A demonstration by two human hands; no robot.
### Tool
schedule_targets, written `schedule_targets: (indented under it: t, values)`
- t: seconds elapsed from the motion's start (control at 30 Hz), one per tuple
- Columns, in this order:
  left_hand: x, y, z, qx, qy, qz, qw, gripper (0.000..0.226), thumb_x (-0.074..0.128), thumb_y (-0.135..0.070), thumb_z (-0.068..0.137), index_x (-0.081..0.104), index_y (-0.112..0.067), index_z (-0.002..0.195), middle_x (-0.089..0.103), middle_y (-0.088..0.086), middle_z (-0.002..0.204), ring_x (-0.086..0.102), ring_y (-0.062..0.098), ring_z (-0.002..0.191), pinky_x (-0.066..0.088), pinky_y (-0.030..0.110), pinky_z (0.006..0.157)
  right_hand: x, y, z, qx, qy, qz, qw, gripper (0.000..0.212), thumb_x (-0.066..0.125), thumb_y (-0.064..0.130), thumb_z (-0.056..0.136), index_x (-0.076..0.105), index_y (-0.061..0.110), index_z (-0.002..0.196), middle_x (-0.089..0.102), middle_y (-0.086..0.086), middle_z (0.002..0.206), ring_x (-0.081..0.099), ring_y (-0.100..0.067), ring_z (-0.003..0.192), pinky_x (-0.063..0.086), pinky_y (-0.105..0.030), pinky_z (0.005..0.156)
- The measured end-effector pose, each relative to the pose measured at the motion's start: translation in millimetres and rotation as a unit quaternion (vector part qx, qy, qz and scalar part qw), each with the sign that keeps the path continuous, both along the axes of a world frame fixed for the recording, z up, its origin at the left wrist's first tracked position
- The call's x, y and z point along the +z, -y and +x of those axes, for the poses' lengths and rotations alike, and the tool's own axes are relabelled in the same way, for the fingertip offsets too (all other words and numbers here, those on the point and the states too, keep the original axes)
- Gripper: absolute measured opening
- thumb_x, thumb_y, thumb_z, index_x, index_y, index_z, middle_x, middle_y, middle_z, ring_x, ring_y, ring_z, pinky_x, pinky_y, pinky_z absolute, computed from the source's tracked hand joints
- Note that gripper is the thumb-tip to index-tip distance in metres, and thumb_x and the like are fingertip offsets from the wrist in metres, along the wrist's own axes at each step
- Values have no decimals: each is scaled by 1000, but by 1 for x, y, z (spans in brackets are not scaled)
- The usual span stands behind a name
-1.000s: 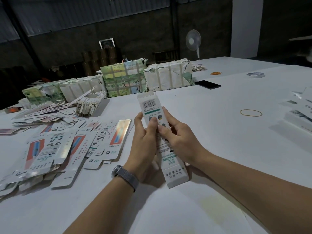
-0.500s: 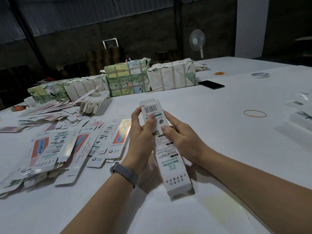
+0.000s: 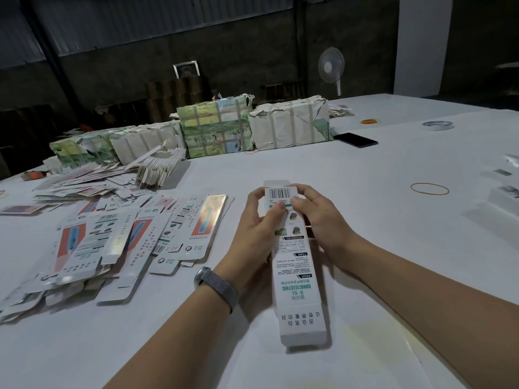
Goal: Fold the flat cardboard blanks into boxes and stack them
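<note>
On the left of the white table (image 3: pixel 365 169) a loose heap of flat blanks (image 3: pixel 106 242) spreads toward the near edge, with wrapped bundles (image 3: pixel 216 127) lined up behind it at the far side. At the centre, the left hand (image 3: pixel 254 234), a watch band (image 3: pixel 217 286) on its wrist, curls its fingers around the far end of a long folded box (image 3: pixel 299 276), thumb pressing the barcode panel. The right hand (image 3: pixel 318 220) grips the same end from the other side. Farther right lie a rubber band (image 3: pixel 429 188) and, at the edge, a few finished boxes (image 3: pixel 505 197).
</note>
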State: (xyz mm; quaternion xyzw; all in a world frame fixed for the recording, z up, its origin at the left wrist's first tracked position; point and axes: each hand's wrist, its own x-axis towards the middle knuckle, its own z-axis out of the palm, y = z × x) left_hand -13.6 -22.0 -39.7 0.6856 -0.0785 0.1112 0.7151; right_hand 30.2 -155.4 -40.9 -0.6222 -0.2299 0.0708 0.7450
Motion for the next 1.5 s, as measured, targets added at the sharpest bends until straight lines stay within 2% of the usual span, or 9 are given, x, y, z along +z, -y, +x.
schedule_targets:
  t: [0.17,0.33,0.53,0.73,0.9,1.07,1.2,1.37,1.5]
  values:
    - [-3,0,0,-8,-7,1,1000,30,51,-20,104,43,-18,133,77,3,88,73,19,70,56,28,57,1,0,0,-5,-18,1,1000,19,44,13,103,60,22,107,72,-1,78,67,-12,61,51,-24,49]
    - [-3,-2,0,-28,-21,1,999,31,51,-23,105,43,-20,135,76,9,101,73,23,77,57,30,61,2,-2,-1,-30,-12,15,999,19,45,7,101,60,18,101,70,2,85,67,-9,65,54,-24,55]
    - [-9,-1,1,-10,-17,-20,1000,24,56,-27,103,43,-38,119,78,6,88,74,21,71,57,28,58,1,-2,1,-35,0,19,999,21,47,4,101,60,20,106,68,-4,105,68,-9,74,58,-28,62]
    - [-11,-2,5,0,-34,-12,999,37,61,-42,89,39,-50,117,78,8,91,75,26,75,58,35,63,-1,-2,2,-56,33,22,998,31,51,4,100,50,33,111,58,-9,109,67,-20,80,56,-29,63]
    - [-10,-4,5,-19,-32,-6,999,27,54,-27,104,44,-32,129,78,7,90,75,24,74,57,31,58,-1,-2,2,-60,51,12,997,33,50,2,100,51,33,110,60,-3,105,67,-15,74,56,-27,62]
    - [-8,-6,3,-38,-38,-4,999,31,58,-25,102,45,-28,130,76,11,90,73,28,74,58,34,60,-3,-3,4,-53,33,11,998,31,49,1,99,56,25,117,66,-7,111,69,-12,76,56,-26,68]
    - [-9,-5,4,-39,-24,-9,999,32,58,-23,101,46,-24,130,75,13,91,72,30,75,58,36,63,-4,-5,5,-49,26,-10,998,23,48,3,100,61,20,110,69,-9,106,67,-17,85,55,-36,82]
    - [-8,-5,4,-32,-30,7,999,34,58,-22,102,44,-24,133,75,14,90,72,28,73,58,35,61,-4,-4,8,-53,24,-11,998,21,48,2,100,62,17,101,68,-6,92,66,-13,73,55,-28,71]
    - [-7,-3,3,-25,-33,9,999,33,59,-23,101,45,-24,131,76,14,89,73,29,73,59,37,63,-4,-5,7,-60,38,-18,997,24,47,2,100,63,20,100,71,-1,94,68,-14,80,56,-33,78]
